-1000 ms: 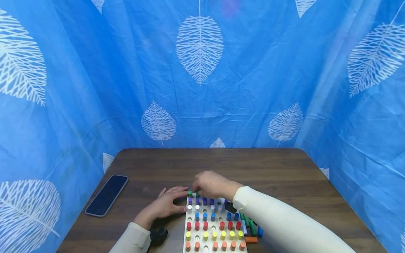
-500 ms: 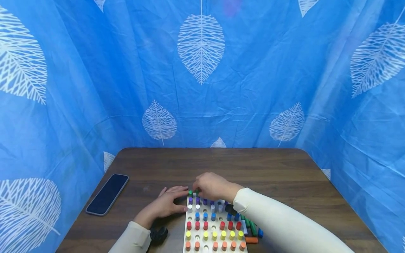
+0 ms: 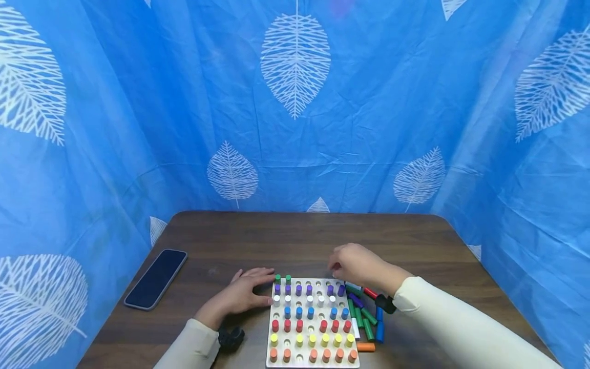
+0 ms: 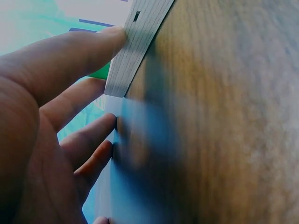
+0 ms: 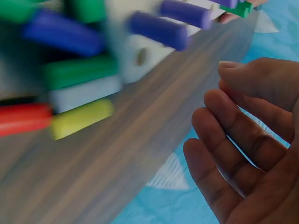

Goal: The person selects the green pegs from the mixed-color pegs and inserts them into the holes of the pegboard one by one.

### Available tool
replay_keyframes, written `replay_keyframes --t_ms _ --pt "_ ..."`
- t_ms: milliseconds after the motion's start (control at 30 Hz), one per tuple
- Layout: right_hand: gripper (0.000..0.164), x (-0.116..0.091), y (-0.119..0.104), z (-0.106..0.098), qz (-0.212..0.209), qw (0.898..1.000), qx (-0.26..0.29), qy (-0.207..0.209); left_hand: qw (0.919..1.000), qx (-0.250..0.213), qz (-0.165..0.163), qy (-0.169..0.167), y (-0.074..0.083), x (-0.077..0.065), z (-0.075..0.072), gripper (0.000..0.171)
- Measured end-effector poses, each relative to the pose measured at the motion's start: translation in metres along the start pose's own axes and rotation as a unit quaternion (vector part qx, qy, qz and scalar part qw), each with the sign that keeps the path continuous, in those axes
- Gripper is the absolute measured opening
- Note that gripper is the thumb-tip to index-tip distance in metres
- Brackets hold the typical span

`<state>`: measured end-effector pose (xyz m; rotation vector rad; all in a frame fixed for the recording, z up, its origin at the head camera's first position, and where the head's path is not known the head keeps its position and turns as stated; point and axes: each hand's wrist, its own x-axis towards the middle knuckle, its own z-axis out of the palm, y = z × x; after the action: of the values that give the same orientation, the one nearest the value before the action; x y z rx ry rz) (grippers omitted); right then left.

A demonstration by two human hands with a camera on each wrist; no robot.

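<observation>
A white pegboard (image 3: pixel 281 333) lies at the table's front with rows of coloured pegs. In its far row, two green pegs (image 3: pixel 283 280) stand at the left end, with open holes to their right. My left hand (image 3: pixel 241 294) rests at the board's left edge, thumb and forefinger touching the board's side (image 4: pixel 135 51) in the left wrist view. Beyond the board's far right corner hovers my right hand (image 3: pixel 361 264). The right wrist view shows its fingers loosely bent and apart from the thumb, holding nothing. Purple pegs (image 5: pixel 159 30) stand upright near it.
Loose pegs lie right of the board, among them green (image 3: pixel 369 329), blue (image 3: pixel 380 332), red (image 3: pixel 370 293) and orange (image 3: pixel 366 347); a yellow one (image 5: pixel 81 119) shows in the right wrist view. A phone (image 3: pixel 155 279) lies at the table's left.
My right hand has let go of the second green peg in the far row and moved right, past the board's far right corner. My left hand stays at the board's edge.
</observation>
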<state>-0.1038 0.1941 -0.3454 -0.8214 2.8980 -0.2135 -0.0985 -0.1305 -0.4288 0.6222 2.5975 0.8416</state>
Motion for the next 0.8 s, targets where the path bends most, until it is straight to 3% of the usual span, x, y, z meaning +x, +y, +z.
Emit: replay_keyframes --t_ms 167,300,667,800 --pt "0.005 -0.031 0.014 0.003 0.021 1.0 -0.009 -0.016 1.0 0.002 0.003 -0.006 0.0 0.001 0.0 0.063" --pt "0.006 -0.048 0.023 0.003 0.013 1.0 -0.011 -0.019 1.0 0.001 0.001 -0.001 0.001 0.001 -0.001 0.063" --pt "0.006 -0.079 0.028 0.011 0.033 0.998 -0.007 -0.048 1.0 -0.002 -0.002 -0.003 0.0 0.0 0.0 0.063" --pt "0.008 -0.083 0.027 0.017 0.06 0.996 -0.026 -0.057 1.0 -0.003 -0.009 -0.003 0.001 0.0 -0.001 0.063"
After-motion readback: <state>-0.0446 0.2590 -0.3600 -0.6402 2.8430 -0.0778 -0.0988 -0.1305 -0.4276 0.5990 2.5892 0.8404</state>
